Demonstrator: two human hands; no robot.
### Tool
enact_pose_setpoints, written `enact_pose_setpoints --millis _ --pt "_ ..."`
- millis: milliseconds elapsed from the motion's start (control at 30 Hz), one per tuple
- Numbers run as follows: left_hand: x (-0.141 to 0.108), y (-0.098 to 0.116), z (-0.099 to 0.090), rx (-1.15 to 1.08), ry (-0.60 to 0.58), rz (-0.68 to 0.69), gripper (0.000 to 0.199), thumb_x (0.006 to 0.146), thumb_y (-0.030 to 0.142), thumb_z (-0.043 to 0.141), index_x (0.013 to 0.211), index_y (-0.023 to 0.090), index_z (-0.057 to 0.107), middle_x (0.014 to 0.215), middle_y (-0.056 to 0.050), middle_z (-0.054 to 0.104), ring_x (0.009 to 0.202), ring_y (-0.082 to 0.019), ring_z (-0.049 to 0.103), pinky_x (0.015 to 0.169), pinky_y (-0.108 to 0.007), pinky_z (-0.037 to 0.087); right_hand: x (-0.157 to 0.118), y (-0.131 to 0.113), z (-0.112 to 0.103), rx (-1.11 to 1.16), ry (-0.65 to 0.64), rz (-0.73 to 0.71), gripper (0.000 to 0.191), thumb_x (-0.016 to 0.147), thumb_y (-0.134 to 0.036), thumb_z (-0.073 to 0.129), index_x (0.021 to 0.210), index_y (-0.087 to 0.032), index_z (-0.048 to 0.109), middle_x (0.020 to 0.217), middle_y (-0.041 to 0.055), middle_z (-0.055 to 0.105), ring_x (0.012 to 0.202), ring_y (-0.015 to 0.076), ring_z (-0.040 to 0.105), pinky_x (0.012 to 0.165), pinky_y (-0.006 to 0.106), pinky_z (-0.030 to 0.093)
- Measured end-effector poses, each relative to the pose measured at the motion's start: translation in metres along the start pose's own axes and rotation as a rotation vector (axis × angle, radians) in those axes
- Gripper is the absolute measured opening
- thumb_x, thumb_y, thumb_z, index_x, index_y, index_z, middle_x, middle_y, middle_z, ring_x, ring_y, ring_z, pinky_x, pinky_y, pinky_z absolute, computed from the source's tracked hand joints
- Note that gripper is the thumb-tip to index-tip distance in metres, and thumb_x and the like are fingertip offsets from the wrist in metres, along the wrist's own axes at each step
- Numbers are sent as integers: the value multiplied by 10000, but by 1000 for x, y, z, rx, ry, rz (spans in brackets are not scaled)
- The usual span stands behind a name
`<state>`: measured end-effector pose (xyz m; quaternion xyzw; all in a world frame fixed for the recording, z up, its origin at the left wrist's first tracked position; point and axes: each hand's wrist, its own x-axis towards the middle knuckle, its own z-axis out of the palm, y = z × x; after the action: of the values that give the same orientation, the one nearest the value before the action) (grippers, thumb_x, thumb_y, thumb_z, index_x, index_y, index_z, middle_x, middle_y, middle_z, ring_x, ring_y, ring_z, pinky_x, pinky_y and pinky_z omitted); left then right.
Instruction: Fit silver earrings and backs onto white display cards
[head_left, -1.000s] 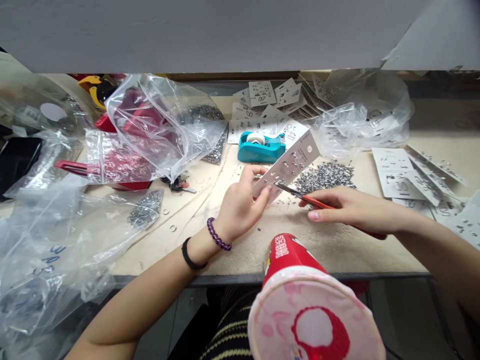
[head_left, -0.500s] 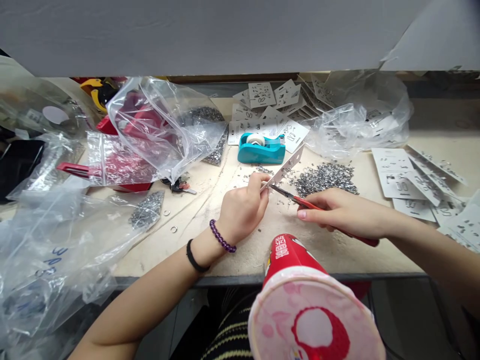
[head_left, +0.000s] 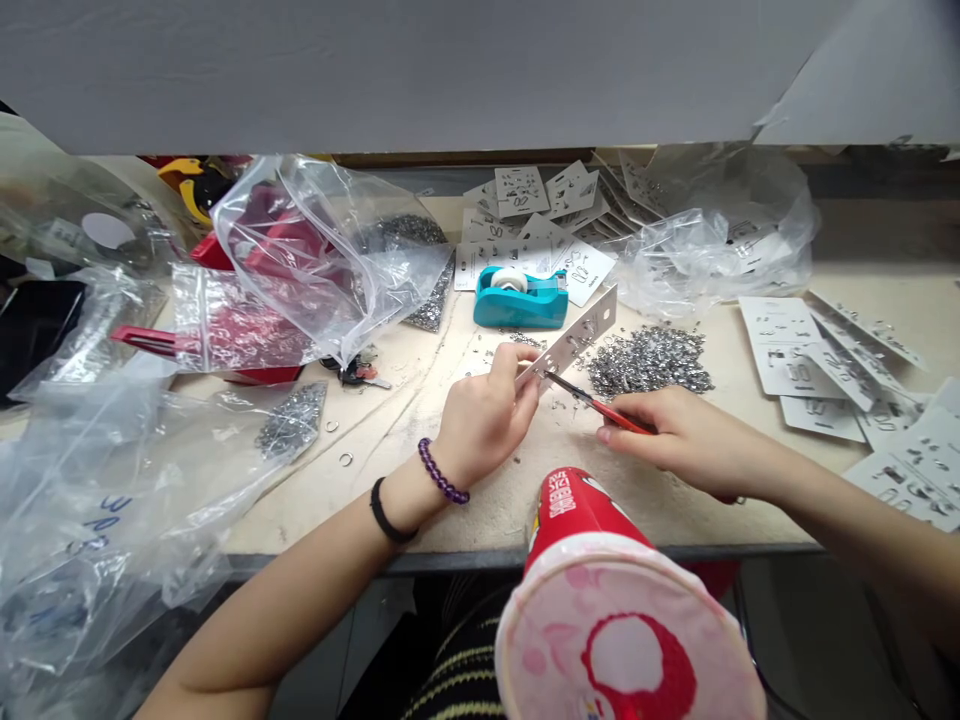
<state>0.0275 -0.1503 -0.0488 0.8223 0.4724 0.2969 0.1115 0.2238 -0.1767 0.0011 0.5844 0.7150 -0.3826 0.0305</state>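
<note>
My left hand [head_left: 487, 415] is closed on a white card [head_left: 574, 335] with small metal pieces on its face, held tilted above the bench. My right hand [head_left: 667, 435] grips red-handled pliers [head_left: 626, 418], whose dark jaws meet the card close to my left fingers. Whether the jaws hold a small piece, I cannot make out. Just behind the pliers lies a pile of small metal pieces [head_left: 649, 360]. Beyond the card stands a teal tape dispenser [head_left: 521, 305].
A red cup [head_left: 577, 515] with a pink lid rises in front of me. Clear plastic bags [head_left: 112, 520] cover the left side. More printed cards [head_left: 791, 345] lie at right and a stack [head_left: 521, 190] at the back. Two metal rings [head_left: 346, 459] lie left of my hand.
The card has turned so more of its face shows toward me. My right hand and the pliers have shifted slightly, with the handles now less visible behind the hand.
</note>
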Motion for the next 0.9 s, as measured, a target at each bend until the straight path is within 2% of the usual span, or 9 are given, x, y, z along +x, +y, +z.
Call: enact_pose_setpoints --millis 200,333,400,467,567,667,733,833,900 --pt "4 0 -3 -317 -68 -181 213 778 202 509 980 192 441 873 -27 634 666 -157 630 568 -258 473 -9 4 1 256 3 -34 300 819 -444 410 663 -193 468 506 -41 417 463 110 404 461 243 286" --pt "7 -1 -3 -722 -103 -386 269 775 276 553 988 188 415 811 -26 628 615 -142 617 504 -242 491 -32 28 -6 312 264 -4 348 793 -528 426 938 -226 519 655 5 520 600 169 505 555 296 389" --pt "9 0 -4 -911 -117 -473 299 760 290 575 977 185 398 801 -31 626 619 -145 621 498 -245 511 -43 51 -9 123 493 155 405 775 -557 445 1025 -245 505 789 63 576 707 226 543 601 351 403" --pt "11 1 -5 -1031 -118 -523 316 744 286 592 965 186 388 821 -35 624 633 -148 627 509 -256 529 -50 76 -8 -176 673 412 474 744 -591 472 1064 -240 492 903 143 583 779 309 557 556 394 383" --pt "13 4 -5 -1124 -106 -556 312 742 271 584 965 192 380 865 -37 623 674 -151 634 520 -261 546 -54 105 -1 -505 672 563 599 747 -652 390 1141 -205 446 923 226 565 809 399 553 499 427 349" --pt "13 6 -6 -1157 -89 -579 259 763 231 525 969 189 373 895 -37 619 697 -142 633 501 -241 547 -54 111 8 -653 675 499 635 769 -623 389 1167 -132 451 932 253 576 833 396 553 535 436 378" --pt "13 8 -6 -1163 -87 -585 244 766 207 497 973 187 368 905 -36 616 692 -132 632 490 -229 544 -52 101 11 -689 798 413 538 778 -552 458 1098 -124 522 972 238 587 872 375 548 601 429 412" --pt "12 9 -6 -1173 -99 -579 257 764 204 505 976 188 360 909 -34 617 691 -126 635 492 -220 543 -45 68 9 -526 1008 96 270 803 -369 527 973 -169 591 953 151 622 918 298 551 735 391 437" --pt "11 9 -5 -1183 -112 -581 276 763 215 522 981 188 355 908 -36 623 703 -131 639 497 -217 544 -35 40 8 -311 995 -157 142 827 -284 517 917 -208 595 859 82 638 833 223 576 753 355 443"
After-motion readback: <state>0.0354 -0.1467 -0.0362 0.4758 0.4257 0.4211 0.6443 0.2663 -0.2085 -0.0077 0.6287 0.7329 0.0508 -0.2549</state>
